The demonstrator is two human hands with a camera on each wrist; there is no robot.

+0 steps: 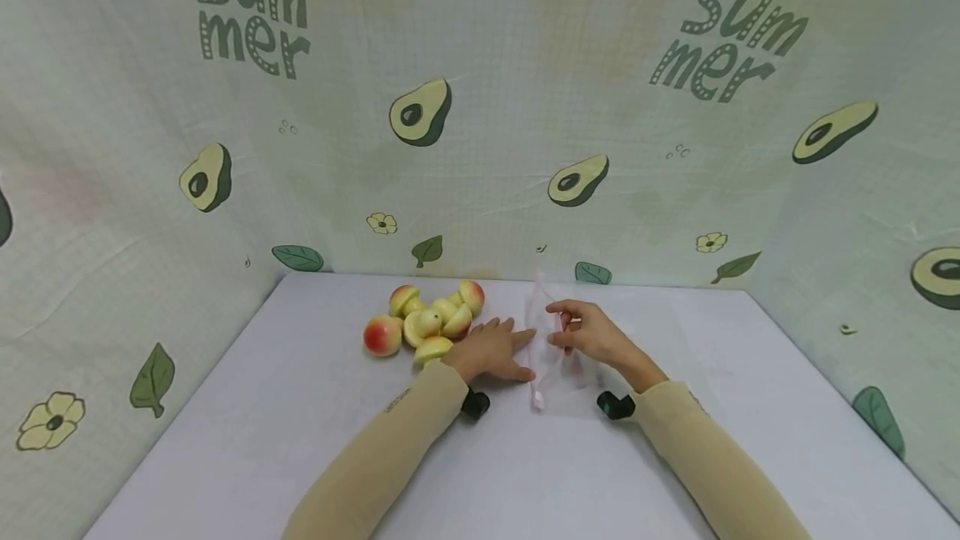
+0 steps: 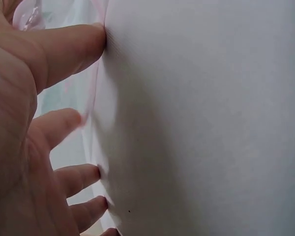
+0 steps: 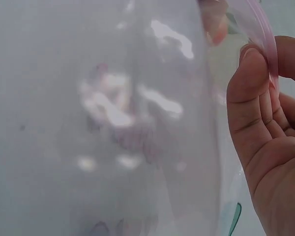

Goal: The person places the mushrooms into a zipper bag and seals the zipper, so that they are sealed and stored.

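A clear plastic zip bag (image 3: 137, 118) with a pink zip edge (image 1: 537, 382) lies on the table between the two hands. The right hand (image 1: 597, 335) pinches the pink strip between thumb and fingers, lifting that side of the bag's mouth, as the right wrist view shows up close. Opposite it, the left hand (image 1: 489, 353) is spread out, palm down, its fingertips touching down along the other pink edge. To the left of that hand lies a cluster of peaches (image 1: 382, 335), some whole-looking and some cut into halves (image 1: 433, 348) with pale yellow insides.
The white table (image 1: 285, 440) is walled in on three sides by a cloth (image 1: 487, 40) printed with avocados, leaves and lettering. A small black device (image 1: 617, 405) sits at the right wrist and another (image 1: 476, 403) at the left.
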